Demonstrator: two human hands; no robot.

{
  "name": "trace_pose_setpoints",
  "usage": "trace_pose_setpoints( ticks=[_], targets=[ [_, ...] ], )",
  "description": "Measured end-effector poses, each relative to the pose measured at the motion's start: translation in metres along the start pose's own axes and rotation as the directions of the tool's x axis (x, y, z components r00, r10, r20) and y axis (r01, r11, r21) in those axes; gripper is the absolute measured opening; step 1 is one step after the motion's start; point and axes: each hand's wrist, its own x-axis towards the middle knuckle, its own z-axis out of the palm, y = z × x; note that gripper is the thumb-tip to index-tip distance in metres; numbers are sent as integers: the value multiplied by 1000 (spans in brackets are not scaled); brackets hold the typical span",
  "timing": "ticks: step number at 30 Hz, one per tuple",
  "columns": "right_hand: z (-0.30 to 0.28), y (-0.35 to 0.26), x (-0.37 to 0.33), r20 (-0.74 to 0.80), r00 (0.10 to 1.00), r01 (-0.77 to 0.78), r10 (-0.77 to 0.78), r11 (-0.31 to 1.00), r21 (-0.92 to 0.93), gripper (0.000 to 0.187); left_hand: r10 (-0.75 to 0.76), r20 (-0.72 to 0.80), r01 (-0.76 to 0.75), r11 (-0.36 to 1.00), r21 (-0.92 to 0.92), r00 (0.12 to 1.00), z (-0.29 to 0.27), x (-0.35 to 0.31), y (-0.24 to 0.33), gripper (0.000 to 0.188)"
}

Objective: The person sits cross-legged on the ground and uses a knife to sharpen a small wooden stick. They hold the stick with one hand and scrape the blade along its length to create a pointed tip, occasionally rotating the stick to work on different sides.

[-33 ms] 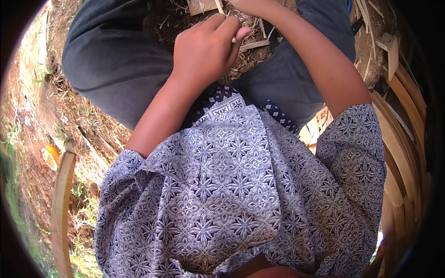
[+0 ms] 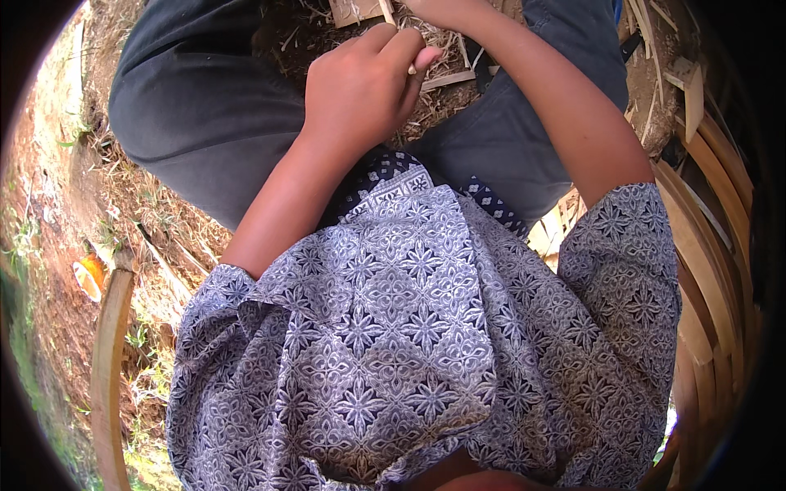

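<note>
My left hand (image 2: 364,86) is closed in a fist above the gap between my bent legs. A thin pale wooden stick (image 2: 387,11) runs through its grip: one part shows above the knuckles, and a small blunt end peeks out beside the thumb. At the top edge, just right of the stick, my right hand (image 2: 442,11) is only partly visible. Its fingers lie outside the picture, so what it holds, if anything, cannot be seen. Below both hands, wood shavings (image 2: 446,110) and a flat wood piece (image 2: 356,11) lie on the ground.
Long curved-looking wooden strips (image 2: 704,245) are stacked close on my right, with slivers (image 2: 651,49) beyond them. A wooden slat (image 2: 110,368) stands at my left, near an orange object (image 2: 88,277) on bare earth with patches of grass. My dark trousers (image 2: 209,106) frame the work spot.
</note>
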Motion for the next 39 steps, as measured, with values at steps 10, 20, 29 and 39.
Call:
trace_pose_setpoints(
  ticks=[10,20,29,39],
  targets=[
    [22,4,12,-127,988,-83,90,995,60,30,34,-42,-32,998,46,999,3,4,-7,22],
    [-36,-13,-53,120,990,57,-68,994,93,30,81,62,-84,996,41,995,-3,4,-9,22],
    [-43,-32,-51,153,987,70,-53,992,-103,31,125,132,-127,992,13,983,-1,2,-3,18],
    [10,26,-11,-16,997,-69,70,996,54,28,110,96,-109,994,-12,989,-4,6,5,13]
  ],
)
